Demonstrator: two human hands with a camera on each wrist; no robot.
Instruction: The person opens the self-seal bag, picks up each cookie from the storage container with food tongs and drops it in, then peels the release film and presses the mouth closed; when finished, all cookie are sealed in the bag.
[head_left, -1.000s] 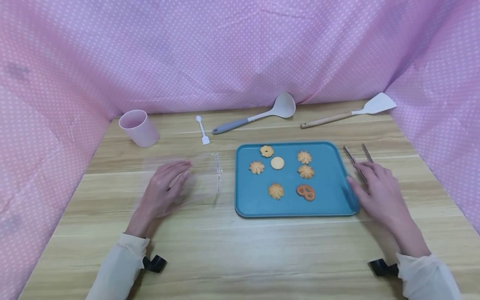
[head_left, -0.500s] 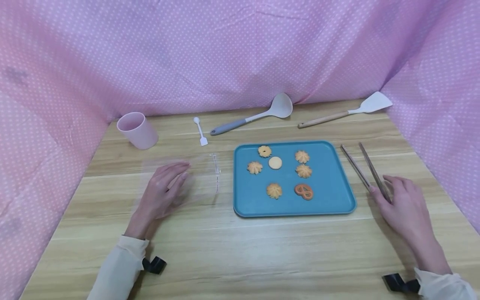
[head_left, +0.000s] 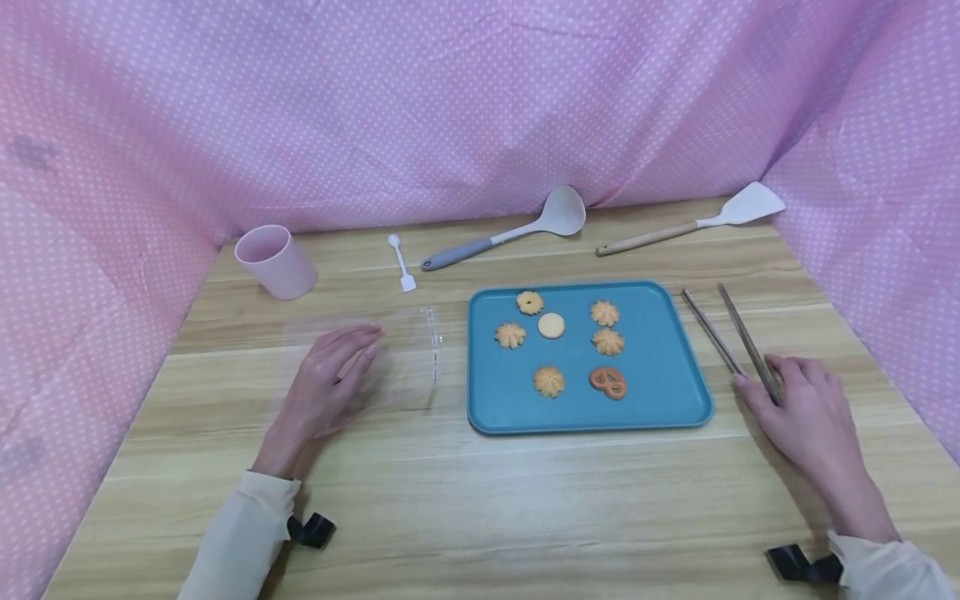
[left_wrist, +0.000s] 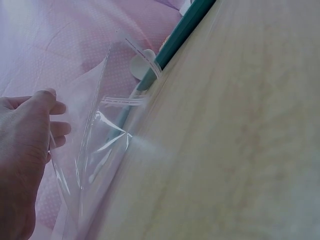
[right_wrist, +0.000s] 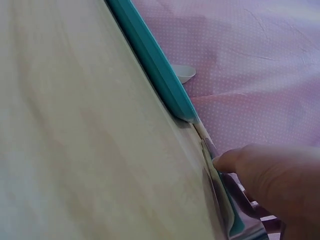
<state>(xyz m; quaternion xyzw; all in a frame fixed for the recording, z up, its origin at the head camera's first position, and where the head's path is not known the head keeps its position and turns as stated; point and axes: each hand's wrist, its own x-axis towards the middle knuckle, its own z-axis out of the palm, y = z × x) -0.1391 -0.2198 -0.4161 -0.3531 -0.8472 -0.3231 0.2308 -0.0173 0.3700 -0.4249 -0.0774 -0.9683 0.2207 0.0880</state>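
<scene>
My left hand holds a clear plastic bag, fingers and thumb bent at its edge. The see-through bag, with a printed strip at its right end, stands out faintly against the table in the head view. My right hand grips metal tongs near their rear, thumb on one arm and fingers on the other. The tongs' tips are spread and point away from me, with nothing between them. Between the hands lies a blue tray with several cookies, one a pretzel-shaped biscuit.
A pink cup stands at the back left. Along the back lie a small white spoon, a ladle with a grey handle, and a white spatula with a wooden handle. A pink dotted cloth surrounds the table.
My right hand has drawn the tongs out from beside the tray, moving right and toward me, then come nearly to a stop. The left hand and the bag stay in place.
</scene>
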